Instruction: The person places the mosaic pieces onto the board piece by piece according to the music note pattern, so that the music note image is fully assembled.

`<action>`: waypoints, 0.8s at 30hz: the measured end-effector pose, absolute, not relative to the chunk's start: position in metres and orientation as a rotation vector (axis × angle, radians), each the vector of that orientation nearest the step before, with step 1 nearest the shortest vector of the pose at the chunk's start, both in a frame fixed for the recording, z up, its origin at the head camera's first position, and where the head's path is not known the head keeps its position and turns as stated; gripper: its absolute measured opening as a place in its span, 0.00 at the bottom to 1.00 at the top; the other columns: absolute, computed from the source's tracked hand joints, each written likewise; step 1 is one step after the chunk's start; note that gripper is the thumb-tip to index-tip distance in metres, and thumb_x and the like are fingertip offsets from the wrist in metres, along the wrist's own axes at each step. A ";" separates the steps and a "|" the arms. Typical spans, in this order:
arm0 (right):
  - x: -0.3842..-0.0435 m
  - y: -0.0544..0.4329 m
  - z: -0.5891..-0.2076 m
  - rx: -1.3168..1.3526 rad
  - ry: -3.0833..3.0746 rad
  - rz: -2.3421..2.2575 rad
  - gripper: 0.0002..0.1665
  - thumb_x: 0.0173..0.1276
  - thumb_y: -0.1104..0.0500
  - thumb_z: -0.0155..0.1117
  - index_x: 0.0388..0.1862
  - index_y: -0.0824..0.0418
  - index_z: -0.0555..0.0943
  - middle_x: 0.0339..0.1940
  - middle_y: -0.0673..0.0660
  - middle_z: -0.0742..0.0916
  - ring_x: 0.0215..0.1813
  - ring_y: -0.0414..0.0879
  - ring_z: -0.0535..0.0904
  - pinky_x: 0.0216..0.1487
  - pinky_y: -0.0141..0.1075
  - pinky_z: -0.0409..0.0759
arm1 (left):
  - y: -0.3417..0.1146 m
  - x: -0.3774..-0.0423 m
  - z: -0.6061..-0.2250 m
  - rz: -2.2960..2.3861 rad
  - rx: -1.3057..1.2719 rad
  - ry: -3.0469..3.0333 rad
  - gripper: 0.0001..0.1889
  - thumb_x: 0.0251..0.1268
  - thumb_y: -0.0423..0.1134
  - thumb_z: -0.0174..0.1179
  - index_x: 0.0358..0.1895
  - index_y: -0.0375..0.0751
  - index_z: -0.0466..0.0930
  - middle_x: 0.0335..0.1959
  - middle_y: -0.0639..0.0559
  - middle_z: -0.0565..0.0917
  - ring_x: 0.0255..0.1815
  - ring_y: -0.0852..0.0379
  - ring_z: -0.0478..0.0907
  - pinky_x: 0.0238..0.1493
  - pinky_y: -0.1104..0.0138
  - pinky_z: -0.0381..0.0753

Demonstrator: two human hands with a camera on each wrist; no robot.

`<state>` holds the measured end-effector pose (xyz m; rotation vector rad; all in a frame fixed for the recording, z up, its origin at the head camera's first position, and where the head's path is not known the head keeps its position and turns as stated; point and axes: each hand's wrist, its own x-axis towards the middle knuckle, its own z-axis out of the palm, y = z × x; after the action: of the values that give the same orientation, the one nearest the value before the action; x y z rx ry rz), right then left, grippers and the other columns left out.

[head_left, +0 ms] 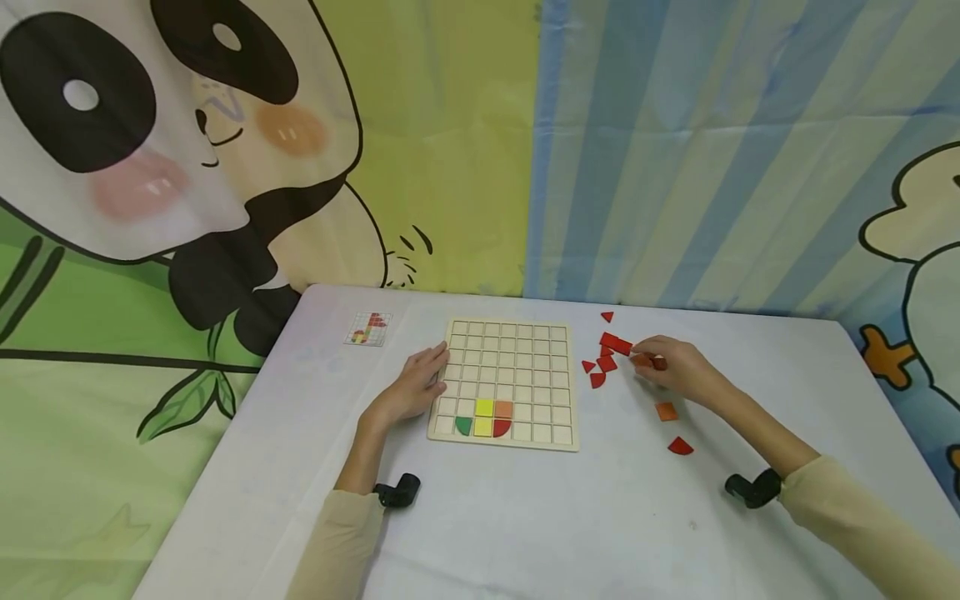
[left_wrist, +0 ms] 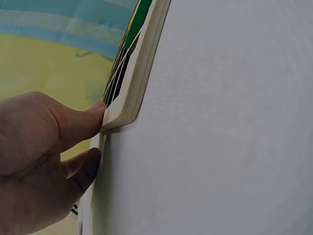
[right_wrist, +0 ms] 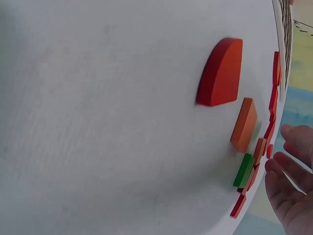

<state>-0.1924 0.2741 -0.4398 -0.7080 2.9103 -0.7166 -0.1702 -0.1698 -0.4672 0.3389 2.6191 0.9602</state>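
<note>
My left hand rests at the left edge of a pale wooden grid board, its fingertips on the rim; the left wrist view has the thumb against the frame. Near the board's bottom lie a green quarter-round piece, two yellow squares, an orange square and a red quarter-round piece. My right hand is over the loose pieces right of the board, fingertips beside a red piece. In the right wrist view its fingers are apart, near a green piece.
Several small red pieces lie between the board and my right hand. Nearer me are a loose orange square and a red quarter-round piece. A printed pattern card lies left of the board. A patterned curtain hangs behind the table.
</note>
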 end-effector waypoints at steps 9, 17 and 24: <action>-0.199 0.277 -0.442 -0.643 2.884 -0.663 0.18 0.62 0.64 0.68 0.51 0.66 0.83 0.46 0.63 0.87 0.46 0.55 0.81 0.48 0.48 0.85 | -0.171 -0.171 -0.470 0.951 0.349 2.618 0.32 0.74 0.37 0.50 0.77 0.40 0.50 0.81 0.51 0.46 0.81 0.46 0.38 0.79 0.48 0.47; -0.202 0.276 -0.449 -0.702 2.882 -0.572 0.16 0.63 0.65 0.67 0.49 0.68 0.83 0.46 0.65 0.87 0.47 0.57 0.81 0.51 0.51 0.83 | -0.170 -0.170 -0.470 0.968 0.339 2.611 0.32 0.74 0.37 0.51 0.77 0.40 0.51 0.81 0.51 0.47 0.81 0.46 0.39 0.79 0.48 0.47; -0.204 0.275 -0.448 -0.728 2.880 -0.549 0.17 0.62 0.67 0.67 0.50 0.70 0.83 0.47 0.66 0.86 0.50 0.61 0.81 0.52 0.52 0.83 | -0.169 -0.170 -0.468 0.971 0.332 2.621 0.32 0.73 0.36 0.51 0.77 0.39 0.51 0.81 0.51 0.48 0.81 0.46 0.39 0.79 0.48 0.47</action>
<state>-0.2035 0.2746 -0.4481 -0.7283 2.8800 -0.5485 -0.1702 -0.1694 -0.4682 0.3320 2.6210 0.9711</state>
